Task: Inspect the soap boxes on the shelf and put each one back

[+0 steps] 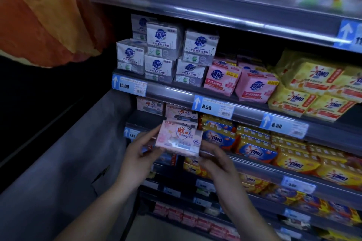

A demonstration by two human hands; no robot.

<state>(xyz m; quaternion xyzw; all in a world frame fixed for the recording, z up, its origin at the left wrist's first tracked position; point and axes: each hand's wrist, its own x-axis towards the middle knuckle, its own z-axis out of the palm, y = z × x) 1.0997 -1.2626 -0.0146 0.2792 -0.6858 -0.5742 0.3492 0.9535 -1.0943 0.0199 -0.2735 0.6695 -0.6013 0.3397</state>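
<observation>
I hold a pale pink soap box (179, 139) in front of the shelving, its printed face turned toward me. My left hand (140, 154) grips its left edge and my right hand (214, 158) grips its right and lower edge. Behind it, on the second shelf (172, 94), two matching pink soap boxes (179, 112) stand at the left end. White soap packs (166, 53) are stacked on the shelf above, with pink soap packs (222, 79) to their right.
Yellow soap packs (313, 88) fill the right of the upper shelf; blue-and-yellow packs (254, 150) crowd the shelves beside my hands. Price tags (213, 107) line the shelf edges. A grey panel (64, 162) borders the shelving at left, with an orange hanging sheet (45, 15) above it.
</observation>
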